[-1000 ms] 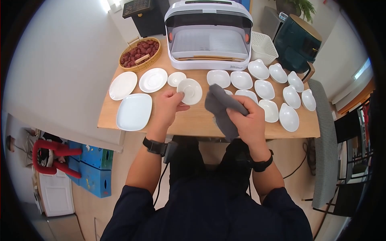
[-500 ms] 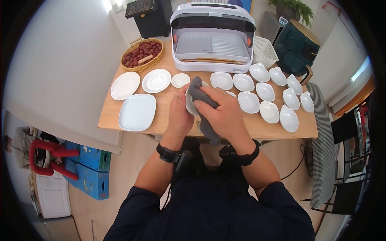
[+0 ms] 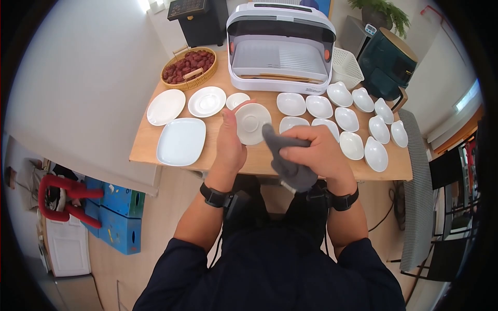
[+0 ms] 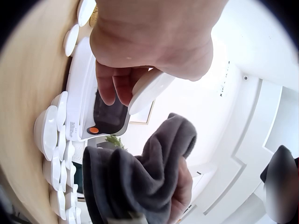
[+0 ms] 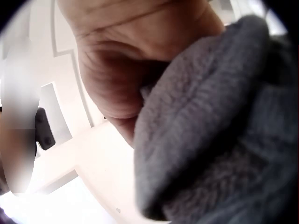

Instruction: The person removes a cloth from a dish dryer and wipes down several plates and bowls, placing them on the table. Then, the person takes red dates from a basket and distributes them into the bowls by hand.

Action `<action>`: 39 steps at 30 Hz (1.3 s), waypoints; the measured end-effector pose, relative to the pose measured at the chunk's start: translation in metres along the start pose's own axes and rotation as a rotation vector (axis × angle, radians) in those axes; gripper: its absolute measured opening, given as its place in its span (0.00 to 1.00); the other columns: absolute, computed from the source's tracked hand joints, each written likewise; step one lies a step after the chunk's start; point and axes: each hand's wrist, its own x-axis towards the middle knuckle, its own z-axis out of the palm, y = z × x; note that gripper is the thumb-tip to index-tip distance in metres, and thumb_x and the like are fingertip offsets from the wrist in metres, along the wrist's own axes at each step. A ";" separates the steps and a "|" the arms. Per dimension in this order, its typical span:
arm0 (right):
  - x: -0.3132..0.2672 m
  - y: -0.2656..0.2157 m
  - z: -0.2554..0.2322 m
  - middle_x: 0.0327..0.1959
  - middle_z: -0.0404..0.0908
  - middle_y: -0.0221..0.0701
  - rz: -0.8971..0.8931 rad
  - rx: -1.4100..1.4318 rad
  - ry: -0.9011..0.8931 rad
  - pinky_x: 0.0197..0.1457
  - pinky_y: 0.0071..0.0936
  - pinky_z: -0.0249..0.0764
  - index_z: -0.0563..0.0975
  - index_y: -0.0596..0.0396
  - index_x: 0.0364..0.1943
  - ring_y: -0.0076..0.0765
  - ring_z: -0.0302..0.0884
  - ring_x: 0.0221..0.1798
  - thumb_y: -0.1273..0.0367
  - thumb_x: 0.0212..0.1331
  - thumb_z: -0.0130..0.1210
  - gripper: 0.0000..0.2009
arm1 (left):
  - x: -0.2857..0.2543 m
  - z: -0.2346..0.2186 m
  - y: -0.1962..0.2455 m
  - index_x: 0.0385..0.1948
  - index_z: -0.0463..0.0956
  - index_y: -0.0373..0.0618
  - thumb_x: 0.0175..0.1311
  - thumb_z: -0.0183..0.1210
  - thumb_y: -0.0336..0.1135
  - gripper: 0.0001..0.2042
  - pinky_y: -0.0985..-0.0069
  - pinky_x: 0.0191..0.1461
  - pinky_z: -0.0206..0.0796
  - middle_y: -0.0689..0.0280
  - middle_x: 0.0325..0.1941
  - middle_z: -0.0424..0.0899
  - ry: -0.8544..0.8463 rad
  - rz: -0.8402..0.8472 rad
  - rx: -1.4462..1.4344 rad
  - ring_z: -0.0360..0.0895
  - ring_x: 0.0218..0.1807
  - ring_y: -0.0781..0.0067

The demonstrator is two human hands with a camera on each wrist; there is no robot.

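Observation:
My left hand (image 3: 229,141) holds a small white saucer (image 3: 252,123) by its rim, raised over the table's front edge and tilted toward me. In the left wrist view the fingers (image 4: 114,84) curl round the saucer (image 4: 149,89). My right hand (image 3: 316,153) grips a bunched grey cloth (image 3: 285,158) just right of the saucer, apart from it. The right wrist view is filled by the grey cloth (image 5: 219,140) and my palm. The cloth (image 4: 140,172) also shows in the left wrist view below the saucer.
On the wooden table (image 3: 148,141) lie three white plates at the left (image 3: 181,140), a small dish (image 3: 236,100), and several white bowls at the right (image 3: 358,124). A basket of red fruit (image 3: 188,67), a white dish dryer (image 3: 280,46) and a dark green appliance (image 3: 386,62) stand behind.
My right hand has pulled the cloth off the saucer and drawn it back toward me. The left hand has kept the saucer, whose face now shows.

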 end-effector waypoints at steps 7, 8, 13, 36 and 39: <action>0.012 0.015 0.039 0.35 0.87 0.42 -0.258 -0.530 0.439 0.39 0.35 0.78 0.86 0.50 0.47 0.49 0.83 0.32 0.67 0.52 0.60 0.17 | -0.004 0.010 -0.008 0.63 0.73 0.39 0.80 0.30 0.67 0.38 0.67 0.65 0.72 0.61 0.56 0.83 -0.047 -0.105 -0.062 0.80 0.58 0.69; 0.008 0.015 0.034 0.34 0.86 0.41 -0.194 -0.380 0.208 0.38 0.37 0.78 0.86 0.50 0.47 0.49 0.84 0.33 0.67 0.52 0.60 0.17 | -0.005 0.011 -0.004 0.62 0.74 0.39 0.81 0.29 0.66 0.37 0.67 0.64 0.72 0.62 0.55 0.84 0.016 -0.128 -0.077 0.81 0.57 0.69; 0.010 0.015 0.025 0.33 0.86 0.40 -0.107 -0.340 0.411 0.37 0.42 0.77 0.86 0.50 0.46 0.51 0.84 0.34 0.67 0.53 0.58 0.16 | -0.009 0.006 -0.008 0.62 0.74 0.39 0.81 0.30 0.65 0.37 0.68 0.65 0.72 0.62 0.56 0.83 -0.005 -0.045 -0.014 0.80 0.58 0.69; -0.036 0.091 0.030 0.42 0.87 0.27 0.268 0.269 0.057 0.49 0.23 0.77 0.84 0.62 0.52 0.21 0.81 0.43 0.71 0.60 0.65 0.17 | 0.056 -0.036 -0.083 0.54 0.76 0.31 0.68 0.54 0.29 0.16 0.61 0.49 0.84 0.50 0.49 0.85 0.296 -0.421 0.285 0.87 0.46 0.54; -0.038 0.110 0.026 0.43 0.87 0.27 0.282 0.371 0.091 0.51 0.23 0.77 0.83 0.63 0.54 0.20 0.80 0.45 0.72 0.61 0.65 0.17 | 0.068 -0.035 -0.088 0.51 0.79 0.32 0.68 0.55 0.33 0.16 0.56 0.49 0.81 0.46 0.47 0.87 0.211 -0.252 0.900 0.87 0.46 0.48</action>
